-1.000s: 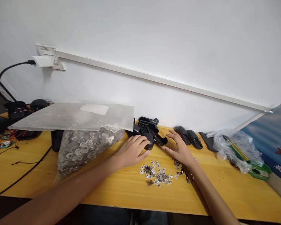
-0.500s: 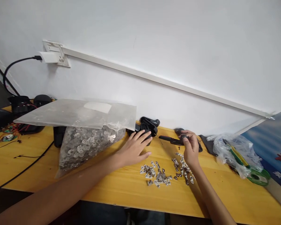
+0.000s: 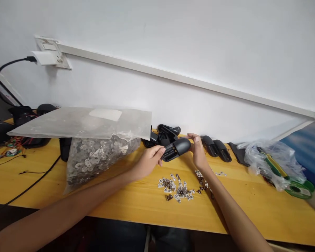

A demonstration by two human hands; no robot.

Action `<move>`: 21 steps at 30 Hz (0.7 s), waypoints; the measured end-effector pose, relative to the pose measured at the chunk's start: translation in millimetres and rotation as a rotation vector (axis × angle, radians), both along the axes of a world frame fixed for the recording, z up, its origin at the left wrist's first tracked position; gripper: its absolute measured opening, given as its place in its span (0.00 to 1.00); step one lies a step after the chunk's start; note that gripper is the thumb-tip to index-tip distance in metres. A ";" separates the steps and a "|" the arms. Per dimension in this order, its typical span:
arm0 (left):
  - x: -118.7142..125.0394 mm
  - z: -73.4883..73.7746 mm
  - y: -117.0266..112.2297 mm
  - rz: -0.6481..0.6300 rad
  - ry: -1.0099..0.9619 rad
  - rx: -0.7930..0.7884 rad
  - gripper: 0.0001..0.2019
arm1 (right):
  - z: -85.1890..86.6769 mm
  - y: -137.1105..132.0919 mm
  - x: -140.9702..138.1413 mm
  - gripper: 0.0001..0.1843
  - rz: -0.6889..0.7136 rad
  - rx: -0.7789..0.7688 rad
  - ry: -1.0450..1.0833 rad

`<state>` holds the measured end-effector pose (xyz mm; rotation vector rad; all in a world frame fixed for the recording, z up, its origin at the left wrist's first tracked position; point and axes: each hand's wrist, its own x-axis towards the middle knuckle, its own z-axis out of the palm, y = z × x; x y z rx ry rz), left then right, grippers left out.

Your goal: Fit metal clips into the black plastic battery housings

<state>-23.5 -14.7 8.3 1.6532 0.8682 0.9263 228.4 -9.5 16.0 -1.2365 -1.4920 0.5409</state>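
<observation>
A black computer mouse shell (image 3: 182, 146) with an open battery compartment is held up over the table, tilted, its rounded end to the right. My left hand (image 3: 149, 159) pinches its left end between thumb and fingers. At the rounded end, my right hand (image 3: 198, 154) has its fingers bent against the shell; part of that grip is hidden. Below lies a loose heap of small metal battery contacts (image 3: 181, 190). A second group of metal contacts (image 3: 201, 176) is partly covered by my right forearm.
More black mouse shells (image 3: 168, 131) are piled by the wall. Two other mouse shells (image 3: 222, 150) lie right of my hand. A plastic bag of metal pieces (image 3: 94, 157) stands left. Pliers (image 3: 275, 166), a clear bag (image 3: 252, 154) and a green spool (image 3: 299, 189) are at right.
My left hand has lifted a mouse shell from the pile. My right hand has let go of the one it held, now lying at the right, and moved left to the lifted shell.
</observation>
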 end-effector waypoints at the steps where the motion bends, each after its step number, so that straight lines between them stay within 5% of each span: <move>1: 2.0 -0.9 1.9 -0.001 -0.093 -0.112 0.21 | -1.5 -0.8 6.3 0.27 -0.003 -0.017 0.018; 4: 4.3 -4.6 7.7 -0.025 -0.329 -0.350 0.26 | 4.1 -11.7 20.3 0.20 0.055 -0.081 -0.063; 11: -2.8 -4.5 13.1 -0.160 -0.466 -0.486 0.26 | 26.4 -43.5 -4.0 0.03 0.613 -0.277 -0.430; 15: -2.5 -1.6 14.4 -0.142 -0.460 -0.505 0.26 | 26.3 -47.1 -17.9 0.10 0.672 -0.232 -0.450; 21: -1.6 -2.0 16.1 -0.141 -0.476 -0.524 0.24 | 24.8 -42.6 -14.2 0.09 0.724 -0.290 -0.411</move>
